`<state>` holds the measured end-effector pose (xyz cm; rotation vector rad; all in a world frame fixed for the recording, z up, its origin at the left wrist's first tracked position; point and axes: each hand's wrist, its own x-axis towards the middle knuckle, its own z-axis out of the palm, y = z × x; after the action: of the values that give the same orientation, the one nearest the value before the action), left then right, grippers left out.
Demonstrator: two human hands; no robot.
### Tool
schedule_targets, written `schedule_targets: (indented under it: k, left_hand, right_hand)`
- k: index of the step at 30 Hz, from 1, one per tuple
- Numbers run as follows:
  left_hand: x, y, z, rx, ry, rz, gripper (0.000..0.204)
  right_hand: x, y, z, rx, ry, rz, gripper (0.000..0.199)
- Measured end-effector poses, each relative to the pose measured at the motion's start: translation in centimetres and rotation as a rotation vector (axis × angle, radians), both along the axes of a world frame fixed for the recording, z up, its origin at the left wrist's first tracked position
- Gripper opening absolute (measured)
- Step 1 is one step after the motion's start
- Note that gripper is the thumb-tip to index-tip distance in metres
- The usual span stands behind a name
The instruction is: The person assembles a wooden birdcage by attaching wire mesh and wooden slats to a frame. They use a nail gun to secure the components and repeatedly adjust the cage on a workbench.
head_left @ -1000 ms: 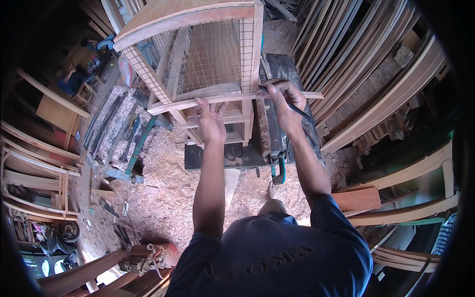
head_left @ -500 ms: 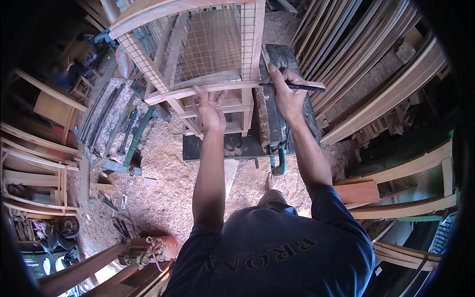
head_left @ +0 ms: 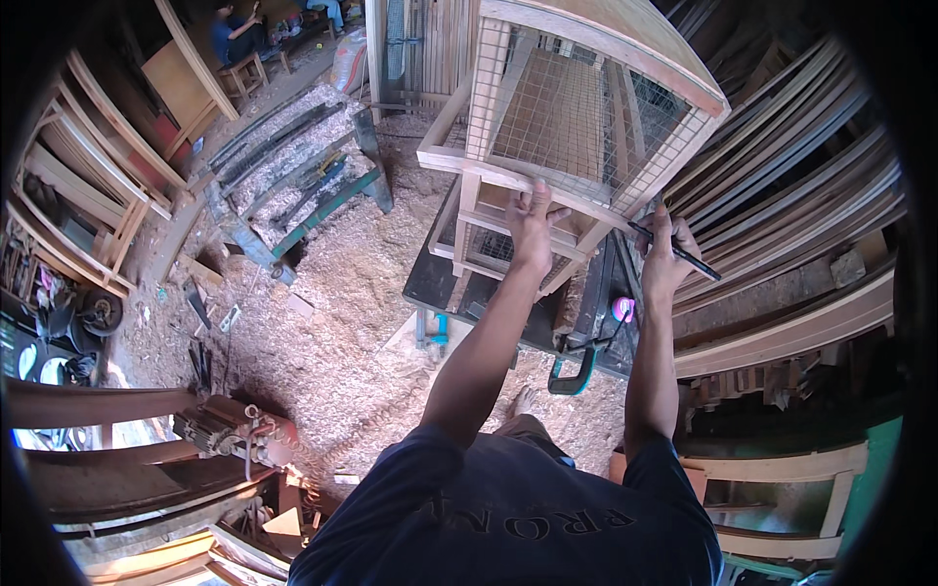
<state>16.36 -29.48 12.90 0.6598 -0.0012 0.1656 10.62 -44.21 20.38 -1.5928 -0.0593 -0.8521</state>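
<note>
A mesh-sided wooden frame point(head_left: 480, 86), like a cage, stands on a dark workbench point(head_left: 422, 278) ahead of me. A pale wooden strip point(head_left: 586, 209) lies across its near side. My left hand point(head_left: 532, 234) grips this strip around its middle, fingers up over the edge. My right hand point(head_left: 666, 262), at the strip's right end, is closed on a black pen point(head_left: 696, 264). The pen's tip points left, at or very near the wood by the frame's right corner; whether it touches I cannot tell.
A green clamp point(head_left: 575, 379) and a pink round object point(head_left: 622, 309) are at the bench's near right. Long planks point(head_left: 782, 186) lean at right. A low rack point(head_left: 322, 210) stands left on the shaving-covered floor point(head_left: 362, 264). Behind it sits a person point(head_left: 234, 39).
The view has turned, so frame, bench and both hands appear farther right. The pink object has come into sight. Both hands keep their holds on strip and pen.
</note>
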Motion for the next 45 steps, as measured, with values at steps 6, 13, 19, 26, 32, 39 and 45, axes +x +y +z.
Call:
schedule_targets:
  k: [6,13,19,26,32,39,45]
  left_hand:
    - [-0.4,-0.1,0.5,-0.025,0.02,0.041,0.077]
    - [0.1,-0.3,-0.1,0.031,-0.029,0.049,0.076]
    - [0.5,-1.1,-0.4,-0.021,0.028,0.099,0.072]
    - [0.5,-1.0,-0.7,0.006,-0.012,0.106,0.071]
    - [0.4,-1.0,-0.5,0.008,-0.048,0.093,0.069]
    - [0.2,-0.9,-0.4,0.003,-0.059,0.073,0.068]
    - [0.3,-1.0,-0.4,0.005,-0.02,0.099,0.069]
  right_hand:
    - [0.3,0.2,-0.4,-0.018,-0.058,0.048,0.037]
    - [0.1,-0.3,-0.1,0.123,-0.106,0.125,0.031]
    - [0.8,-0.5,-0.9,0.055,-0.04,0.012,0.028]
    - [1.2,-1.1,-1.3,-0.107,-0.031,-0.042,0.018]
    - [1.2,-0.7,-0.6,-0.108,0.047,-0.085,0.014]
    - [1.1,-0.7,-0.1,-0.109,0.079,-0.096,0.016]
    - [1.0,-0.9,0.2,-0.129,0.098,-0.13,0.019]
